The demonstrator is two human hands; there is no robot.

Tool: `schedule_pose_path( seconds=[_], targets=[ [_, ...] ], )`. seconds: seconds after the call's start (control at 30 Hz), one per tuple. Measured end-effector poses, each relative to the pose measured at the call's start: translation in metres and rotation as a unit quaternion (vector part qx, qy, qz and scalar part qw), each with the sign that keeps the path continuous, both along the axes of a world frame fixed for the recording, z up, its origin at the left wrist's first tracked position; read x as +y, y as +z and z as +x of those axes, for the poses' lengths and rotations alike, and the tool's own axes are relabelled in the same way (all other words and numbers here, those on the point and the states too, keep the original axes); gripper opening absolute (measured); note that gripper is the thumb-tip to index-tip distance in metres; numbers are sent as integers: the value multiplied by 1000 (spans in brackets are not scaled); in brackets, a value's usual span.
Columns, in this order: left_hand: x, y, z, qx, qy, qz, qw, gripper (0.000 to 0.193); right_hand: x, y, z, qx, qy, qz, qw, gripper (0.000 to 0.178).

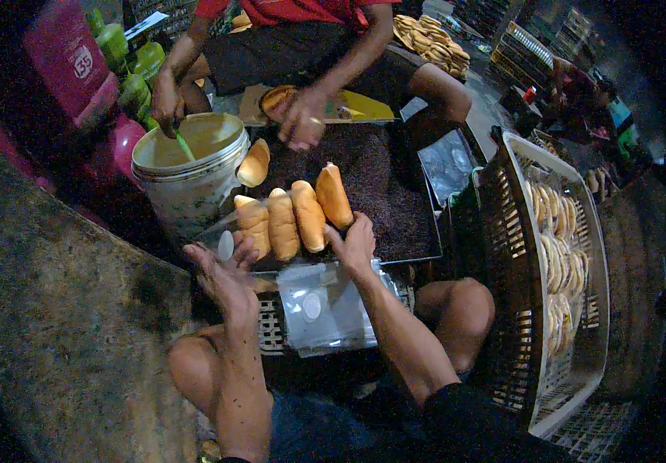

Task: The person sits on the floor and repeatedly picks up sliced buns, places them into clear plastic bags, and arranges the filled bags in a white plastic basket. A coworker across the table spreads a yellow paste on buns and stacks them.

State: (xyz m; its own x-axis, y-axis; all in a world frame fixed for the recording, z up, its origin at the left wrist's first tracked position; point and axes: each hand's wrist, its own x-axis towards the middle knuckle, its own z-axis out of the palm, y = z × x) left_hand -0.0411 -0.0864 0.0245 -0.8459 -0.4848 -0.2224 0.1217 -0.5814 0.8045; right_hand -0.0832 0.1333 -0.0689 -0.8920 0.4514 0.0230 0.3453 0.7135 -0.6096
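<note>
My left hand [229, 274] has its fingers partly spread, holding a clear plastic bag [225, 245] with a white oval mark; motion blurs it a little. The bag's film reaches toward the leftmost of several long bread rolls [283, 224] lying side by side on a dark tray [394, 193]. With thumb and fingers, my right hand [354, 245] grips the near end of the rightmost bread roll [334, 197], which tilts slightly. Below the rolls, a stack of flat clear bags [325, 309] rests on a plastic crate [271, 328] between my knees.
Across the tray, a person in red holds a green-handled tool [185, 145] in a white bucket [155, 185]; their other hand [302, 119] is near an opened roll [277, 102]. Another roll [254, 163] lies beside the bucket. A crate [599, 309] of bagged bread stands right.
</note>
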Motion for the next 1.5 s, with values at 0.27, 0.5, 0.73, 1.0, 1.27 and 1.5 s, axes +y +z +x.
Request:
schedule_pose_path(
  seconds=[0.27, 0.5, 0.73, 1.0, 1.27, 1.5],
  targets=[
    [9, -7, -20, -8, 54, -143, 988, 74, 98, 128, 48, 116, 96, -177, 973, 34],
    [43, -10, -16, 29, 2, -186, 982, 54, 117, 223, 100, 118, 141, -320, 929, 40],
    [29, 19, -4, 54, -36, -115, 991, 57, 95, 219, 84, 119, 117, -460, 872, 36],
    [5, 50, 8, 136, -181, -164, 960, 70, 102, 216, 91, 97, 161, -437, 880, 33],
    [-36, 59, 8, 169, -241, -430, 854, 49, 114, 226, 103, 134, 124, -519, 835, 31],
    [4, 50, 25, 219, -312, -191, 905, 73, 94, 216, 110, 90, 130, -511, 845, 31]
  ],
)
